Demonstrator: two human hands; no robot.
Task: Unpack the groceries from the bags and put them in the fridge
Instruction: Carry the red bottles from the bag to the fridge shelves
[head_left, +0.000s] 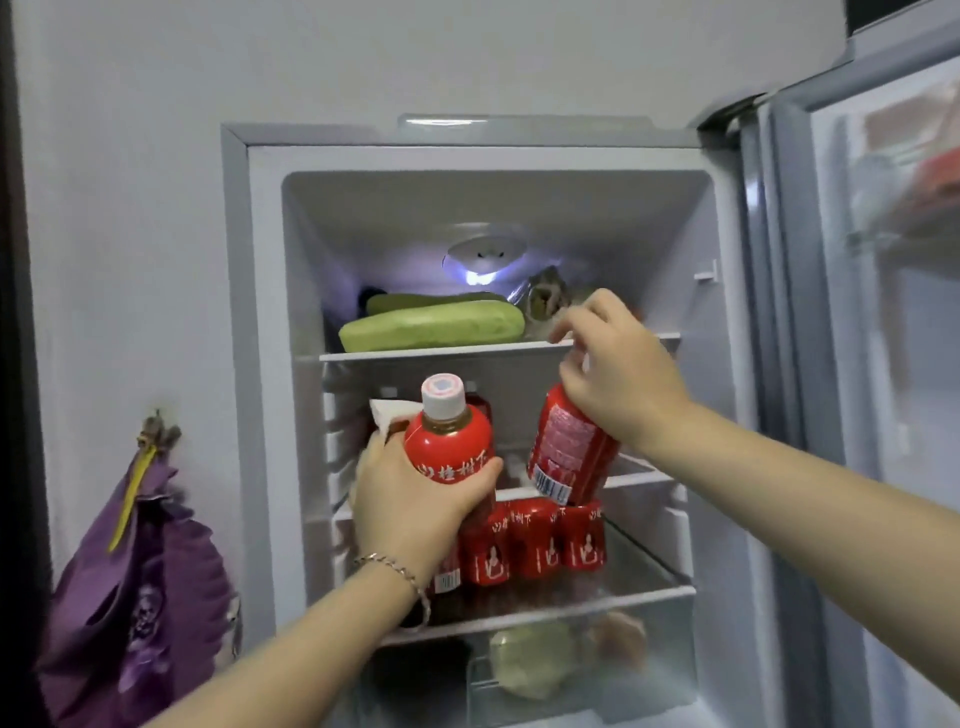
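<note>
The fridge stands open in front of me. My left hand grips a red drink bottle with a white cap, held upright before the middle shelf. My right hand holds a second red bottle by its top, tilted, its base over the front of the middle shelf. Several matching red bottles stand in a row on the shelf below. Green gourds lie on the top shelf.
The fridge door hangs open at the right. A purple bag hangs from a wall hook at the left. A pale cabbage-like vegetable lies in the bottom drawer. A clear wrapped packet sits at the back of the top shelf.
</note>
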